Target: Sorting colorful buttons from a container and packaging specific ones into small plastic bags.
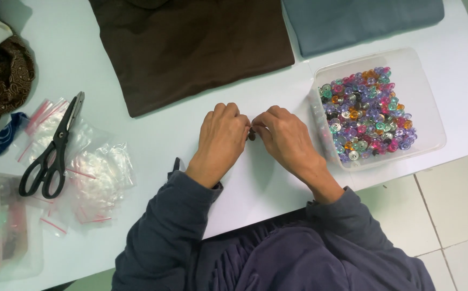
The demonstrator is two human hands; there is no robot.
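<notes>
Two bare hands meet at the middle of the pale counter (137, 140) in the head view, the only view there is. The left hand (220, 137) and the right hand (288, 140) face each other with fingertips together, and between them sits a small dark piece (252, 134), pinched from both sides. It lies level with both hands, to the right of the left grip and to the left of the right grip, so neither hand is nearer. It is too small to give a long axis or to tell what kind of thing it is. Both grips are closed on it, fingers curled in, thumbs hidden.

Just beside the right hand, to its right, stands a clear plastic tub (425, 81) filled with small round coloured pieces (366, 116) in purple, pink, teal and orange. A dark brown folded cloth (191, 48) lies beyond the hands, apart from them, and a grey-blue cloth (363, 16) lies beyond the tub. Well to the left lie black-handled scissors (53, 148) on top of clear zip bags (96, 178), with another clear box (8, 231) at the counter's left edge and patterned fabric (5, 75) in the far corner.
</notes>
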